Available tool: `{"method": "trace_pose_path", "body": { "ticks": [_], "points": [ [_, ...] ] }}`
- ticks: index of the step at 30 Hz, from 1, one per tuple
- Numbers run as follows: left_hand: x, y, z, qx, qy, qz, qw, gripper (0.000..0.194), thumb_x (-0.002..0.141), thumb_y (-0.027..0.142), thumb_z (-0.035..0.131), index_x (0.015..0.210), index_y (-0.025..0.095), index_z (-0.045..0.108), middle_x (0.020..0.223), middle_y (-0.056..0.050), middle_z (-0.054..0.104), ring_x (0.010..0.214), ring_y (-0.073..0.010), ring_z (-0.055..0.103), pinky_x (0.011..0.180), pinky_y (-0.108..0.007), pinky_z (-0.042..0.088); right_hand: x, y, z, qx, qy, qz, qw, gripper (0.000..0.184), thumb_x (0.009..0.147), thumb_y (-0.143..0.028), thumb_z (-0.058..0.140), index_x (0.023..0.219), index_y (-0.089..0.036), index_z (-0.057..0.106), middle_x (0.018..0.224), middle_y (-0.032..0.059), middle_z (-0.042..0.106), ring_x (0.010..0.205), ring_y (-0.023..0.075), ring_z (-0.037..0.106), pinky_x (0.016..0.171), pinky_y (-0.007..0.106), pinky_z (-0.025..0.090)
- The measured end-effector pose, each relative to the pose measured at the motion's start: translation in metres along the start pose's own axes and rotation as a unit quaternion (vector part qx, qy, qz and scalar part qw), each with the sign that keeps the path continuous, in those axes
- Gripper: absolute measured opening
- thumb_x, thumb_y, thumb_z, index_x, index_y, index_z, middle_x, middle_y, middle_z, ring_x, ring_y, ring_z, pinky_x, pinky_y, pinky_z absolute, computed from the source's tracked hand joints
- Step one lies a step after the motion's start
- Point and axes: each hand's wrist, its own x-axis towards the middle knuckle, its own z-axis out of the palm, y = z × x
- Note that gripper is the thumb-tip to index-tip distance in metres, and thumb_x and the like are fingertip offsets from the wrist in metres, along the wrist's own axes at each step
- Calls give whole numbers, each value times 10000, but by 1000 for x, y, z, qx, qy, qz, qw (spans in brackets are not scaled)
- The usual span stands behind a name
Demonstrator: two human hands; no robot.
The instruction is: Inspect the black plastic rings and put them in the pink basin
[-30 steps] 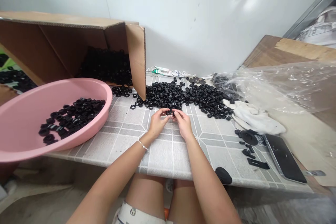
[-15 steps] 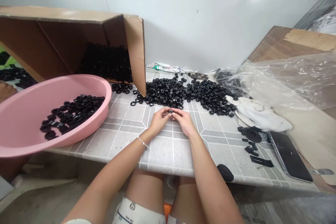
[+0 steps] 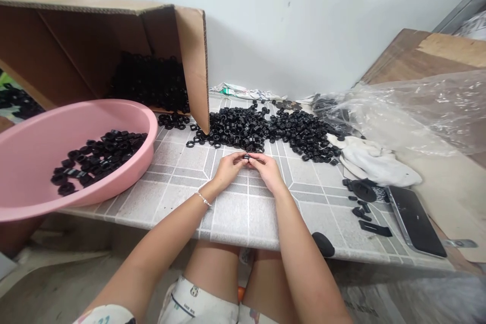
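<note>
Both my left hand (image 3: 229, 169) and my right hand (image 3: 267, 169) are closed, fingertips meeting around a small black plastic part (image 3: 246, 157) just above the table. Fingers cover most of the part, so its exact shape is hard to make out. Right behind my hands lies a heap of small black rings (image 3: 239, 124). Beside it on the right spreads a pile of black caps or knobs (image 3: 309, 134). To the left, a pink basin (image 3: 146, 164) holds several black parts (image 3: 102, 157) that look like joined pieces.
A cardboard box (image 3: 193, 61) on its side spills black rings at the back left. On the right lie a white cloth (image 3: 379, 164), clear plastic film (image 3: 421, 111), a phone (image 3: 415, 220) and small black pieces (image 3: 375, 229). A black rounded object (image 3: 323, 244) sits at the table's front edge.
The view has shifted slightly, so most things appear a little higher. My hands stay together on the small black part, with only a slight change of the fingers.
</note>
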Motion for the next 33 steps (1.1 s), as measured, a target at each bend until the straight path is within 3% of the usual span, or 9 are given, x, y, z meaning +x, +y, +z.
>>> {"method": "trace_pose_path", "body": {
  "ticks": [4,10,22,28,33],
  "points": [
    [-2,2,-1,-9,6,-12,1000,242,787,206,629,1017,159,686,1047,-82,721,940,-204,680,894,-342,531,1,3,1,22,-7,12,1000,407,630,-437,762,947,-190,698,846,38,715,730,172,651,811,384,539],
    [-2,-2,-1,-53,11,-20,998,228,756,186,641,977,160,693,1014,-74,729,922,-200,681,897,-349,527,0,3,3,33,-23,11,999,347,612,-419,780,863,-191,708,837,33,713,701,162,643,796,373,532],
    [5,-4,5,-145,20,-49,988,273,728,279,706,951,123,689,1012,-119,713,940,-234,666,928,-397,480,0,0,10,26,28,-21,999,353,661,-464,730,882,-190,704,767,32,691,676,166,616,664,328,510],
    [4,0,4,-252,30,-97,962,317,703,312,756,941,133,647,984,-98,695,907,-219,659,897,-393,474,1,-4,8,98,60,15,993,432,713,-473,676,1066,-225,660,856,-1,667,630,99,583,609,257,464],
    [2,4,0,-347,31,-122,930,326,689,275,785,940,137,630,908,-63,697,855,-177,666,899,-357,456,-1,-5,9,147,20,61,987,228,694,-373,688,844,-202,689,852,12,679,631,94,570,579,239,442]
  ]
}}
